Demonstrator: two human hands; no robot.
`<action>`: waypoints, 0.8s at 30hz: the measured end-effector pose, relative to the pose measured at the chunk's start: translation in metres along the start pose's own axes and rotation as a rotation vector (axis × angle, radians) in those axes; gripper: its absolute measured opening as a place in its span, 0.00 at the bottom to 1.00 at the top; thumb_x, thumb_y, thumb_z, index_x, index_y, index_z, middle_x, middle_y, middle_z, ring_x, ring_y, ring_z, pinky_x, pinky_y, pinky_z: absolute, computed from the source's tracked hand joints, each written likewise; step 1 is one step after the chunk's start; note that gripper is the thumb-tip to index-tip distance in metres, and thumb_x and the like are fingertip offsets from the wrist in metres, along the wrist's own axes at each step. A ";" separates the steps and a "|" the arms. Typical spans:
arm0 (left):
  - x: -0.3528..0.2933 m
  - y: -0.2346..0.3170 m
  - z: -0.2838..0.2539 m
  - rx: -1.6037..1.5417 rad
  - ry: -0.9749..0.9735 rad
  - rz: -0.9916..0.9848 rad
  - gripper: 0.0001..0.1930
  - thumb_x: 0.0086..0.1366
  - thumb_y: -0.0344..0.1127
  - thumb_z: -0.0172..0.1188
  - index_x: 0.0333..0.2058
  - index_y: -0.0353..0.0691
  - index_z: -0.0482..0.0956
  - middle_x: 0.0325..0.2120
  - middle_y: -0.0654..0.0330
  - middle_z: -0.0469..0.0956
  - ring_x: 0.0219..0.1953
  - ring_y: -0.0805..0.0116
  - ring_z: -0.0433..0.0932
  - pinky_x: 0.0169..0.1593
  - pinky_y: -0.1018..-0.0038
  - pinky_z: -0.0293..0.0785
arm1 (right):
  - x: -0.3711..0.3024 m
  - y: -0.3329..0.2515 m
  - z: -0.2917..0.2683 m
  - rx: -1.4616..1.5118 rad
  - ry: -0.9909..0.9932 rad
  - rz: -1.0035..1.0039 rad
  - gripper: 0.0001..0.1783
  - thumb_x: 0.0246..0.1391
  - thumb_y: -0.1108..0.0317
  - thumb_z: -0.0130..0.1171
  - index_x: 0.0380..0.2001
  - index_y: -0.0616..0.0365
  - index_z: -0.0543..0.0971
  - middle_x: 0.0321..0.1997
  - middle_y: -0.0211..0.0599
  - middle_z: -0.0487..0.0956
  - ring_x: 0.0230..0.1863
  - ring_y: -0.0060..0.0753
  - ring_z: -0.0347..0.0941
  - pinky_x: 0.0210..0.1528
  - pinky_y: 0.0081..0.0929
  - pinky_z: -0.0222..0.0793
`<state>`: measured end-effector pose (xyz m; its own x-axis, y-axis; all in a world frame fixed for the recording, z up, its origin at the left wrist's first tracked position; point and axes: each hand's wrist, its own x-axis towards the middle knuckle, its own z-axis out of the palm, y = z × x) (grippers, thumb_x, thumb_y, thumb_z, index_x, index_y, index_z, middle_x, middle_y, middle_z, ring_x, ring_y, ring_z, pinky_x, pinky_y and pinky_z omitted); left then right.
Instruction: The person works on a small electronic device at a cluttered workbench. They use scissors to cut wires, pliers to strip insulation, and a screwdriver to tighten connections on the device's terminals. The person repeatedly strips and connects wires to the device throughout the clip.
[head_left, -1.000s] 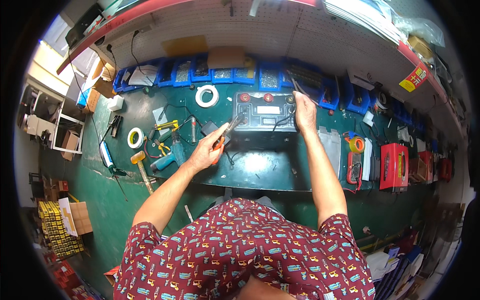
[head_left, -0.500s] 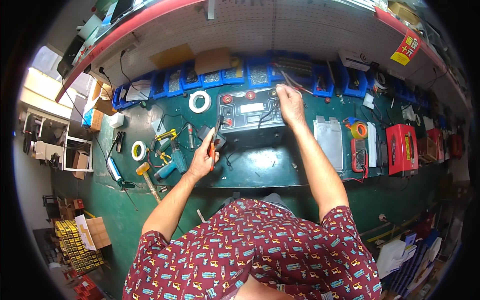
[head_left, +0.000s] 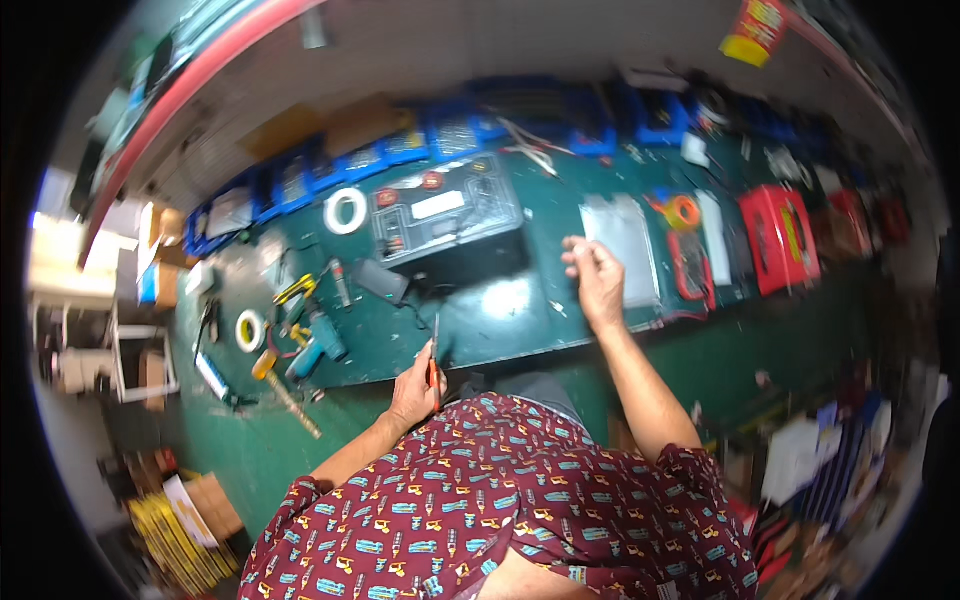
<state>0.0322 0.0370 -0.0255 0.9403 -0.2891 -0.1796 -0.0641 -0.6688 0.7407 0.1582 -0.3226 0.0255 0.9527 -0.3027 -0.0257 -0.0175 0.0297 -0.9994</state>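
Observation:
My left hand (head_left: pixel 411 388), low at the bench's front edge, is closed round an orange-handled screwdriver (head_left: pixel 436 374) whose thin shaft points away from me. My right hand (head_left: pixel 599 284) is raised over the bench by a flat silver-grey pouch (head_left: pixel 626 250); its fingers are loosely bent and apart, with nothing visible in them, though motion blurs them. Left of it stands a black boxed power unit (head_left: pixel 445 212) with red round terminals along its top. A dark adapter-like block (head_left: pixel 382 281) with a cable lies at its near left corner.
On the green bench (head_left: pixel 470 335) lie a roll of white tape (head_left: pixel 345 211), a teal cordless drill (head_left: pixel 318 345), a mallet (head_left: pixel 285 390), a red multimeter (head_left: pixel 689 266) and a red case (head_left: pixel 778 238). Blue parts bins (head_left: pixel 455 140) line the back.
My right hand has left the black unit's far right terminal and come nearer, to its right. My left hand, with the screwdriver, has drawn back toward me. The whole view has shifted and turned.

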 end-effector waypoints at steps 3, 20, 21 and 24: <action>0.040 0.019 0.028 0.102 -0.210 0.029 0.34 0.64 0.32 0.59 0.69 0.43 0.60 0.30 0.45 0.82 0.33 0.41 0.83 0.41 0.52 0.78 | -0.093 0.049 -0.052 -0.117 0.102 0.163 0.15 0.70 0.62 0.57 0.42 0.65 0.83 0.35 0.32 0.83 0.30 0.17 0.75 0.32 0.19 0.71; 0.165 0.055 0.100 0.505 -0.449 0.199 0.19 0.60 0.37 0.66 0.48 0.36 0.78 0.32 0.43 0.84 0.36 0.40 0.83 0.43 0.52 0.79 | -0.586 0.265 -0.223 -0.789 0.165 1.075 0.14 0.47 0.56 0.60 0.28 0.54 0.85 0.29 0.42 0.85 0.36 0.45 0.84 0.39 0.43 0.81; 0.170 0.089 0.114 0.475 -0.468 0.284 0.16 0.61 0.36 0.65 0.46 0.37 0.80 0.29 0.45 0.83 0.33 0.42 0.83 0.40 0.53 0.79 | -0.583 0.278 -0.230 -1.164 -0.125 0.857 0.14 0.45 0.57 0.61 0.30 0.54 0.85 0.31 0.41 0.85 0.38 0.45 0.84 0.43 0.41 0.82; 0.173 0.183 0.185 0.307 -0.638 0.458 0.10 0.64 0.33 0.61 0.42 0.36 0.83 0.24 0.46 0.82 0.26 0.50 0.83 0.31 0.59 0.77 | -0.604 0.353 -0.259 -0.465 0.454 1.222 0.18 0.54 0.51 0.59 0.32 0.54 0.86 0.32 0.44 0.85 0.36 0.43 0.84 0.41 0.40 0.79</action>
<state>0.1218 -0.2623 -0.0404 0.4360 -0.8472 -0.3036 -0.5681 -0.5207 0.6372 -0.5020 -0.3757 -0.3177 0.0803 -0.5979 -0.7975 -0.9453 0.2080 -0.2512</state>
